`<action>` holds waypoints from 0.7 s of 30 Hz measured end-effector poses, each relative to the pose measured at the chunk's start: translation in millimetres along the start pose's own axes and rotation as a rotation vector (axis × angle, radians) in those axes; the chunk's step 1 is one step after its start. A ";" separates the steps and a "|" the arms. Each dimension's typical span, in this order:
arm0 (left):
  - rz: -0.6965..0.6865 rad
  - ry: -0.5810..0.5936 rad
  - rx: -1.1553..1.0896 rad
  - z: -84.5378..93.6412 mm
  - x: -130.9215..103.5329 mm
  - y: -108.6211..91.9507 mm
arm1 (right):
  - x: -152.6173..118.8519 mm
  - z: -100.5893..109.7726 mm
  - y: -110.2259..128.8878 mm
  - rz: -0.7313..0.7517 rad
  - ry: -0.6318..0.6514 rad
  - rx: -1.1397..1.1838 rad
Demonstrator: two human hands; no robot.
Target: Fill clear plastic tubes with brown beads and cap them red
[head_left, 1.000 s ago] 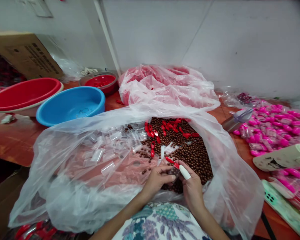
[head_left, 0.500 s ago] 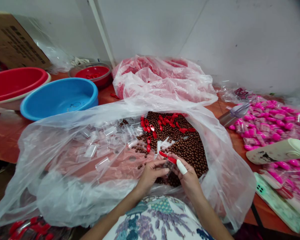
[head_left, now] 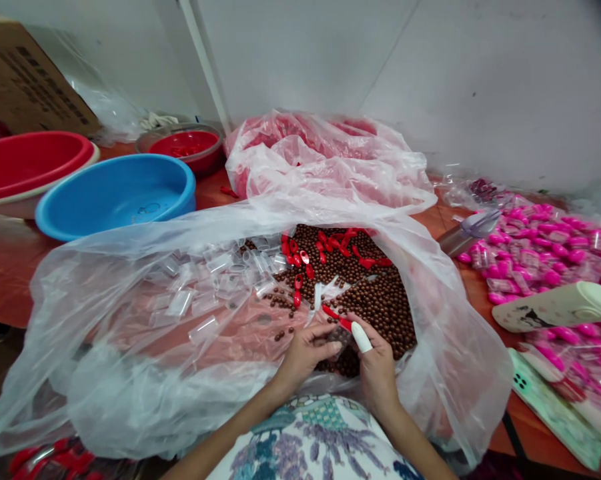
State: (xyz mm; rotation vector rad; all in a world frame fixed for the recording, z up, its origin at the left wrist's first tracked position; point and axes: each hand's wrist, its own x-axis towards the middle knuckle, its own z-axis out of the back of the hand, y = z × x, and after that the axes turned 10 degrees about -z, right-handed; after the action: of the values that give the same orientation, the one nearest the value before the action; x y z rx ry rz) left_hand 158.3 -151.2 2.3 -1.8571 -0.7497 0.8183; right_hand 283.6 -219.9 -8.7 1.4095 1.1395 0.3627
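Above the near edge of a pile of brown beads (head_left: 380, 307), my left hand (head_left: 307, 350) pinches a small clear plastic case (head_left: 337, 337). My right hand (head_left: 375, 353), with a white cover on one finger, closes round a red plastic piece (head_left: 344, 323) at the case's upper side. Another red tip sticks out to the upper left of it. Loose red pieces (head_left: 337, 241) lie on the beads farther back. Clear plastic cases (head_left: 220, 267) are heaped to the left on the translucent plastic sheet (head_left: 145, 387).
Behind stands a bag of red pieces (head_left: 320, 160). Blue (head_left: 120, 193) and red (head_left: 30, 163) basins are at the left. Pink cases (head_left: 540, 247), a cream bottle (head_left: 555, 307) and a green phone-like object (head_left: 555, 407) lie at the right.
My right hand and the red piece have shifted slightly, with the hand turned more upright. My left hand stays on the clear case. The view has moved a little.
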 end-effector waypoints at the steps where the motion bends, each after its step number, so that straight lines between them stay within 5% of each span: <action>1: 0.007 0.002 -0.012 -0.1 -0.1 -0.1 | -0.5 -1.3 0.5 -0.003 -0.005 0.024; 8: 0.070 -0.031 -0.055 1.3 -1.4 1.8 | 0.9 -2.4 5.0 -0.078 0.021 0.070; 21: -0.134 -0.075 0.129 9.0 -5.5 8.3 | 0.1 18.3 3.0 0.363 0.148 -0.536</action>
State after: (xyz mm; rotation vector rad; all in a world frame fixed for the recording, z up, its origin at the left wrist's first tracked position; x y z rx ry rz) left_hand 149.2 -154.1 -7.1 -1.6513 -0.8398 0.8333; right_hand 299.3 -229.9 -10.2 1.1130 0.8108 0.9685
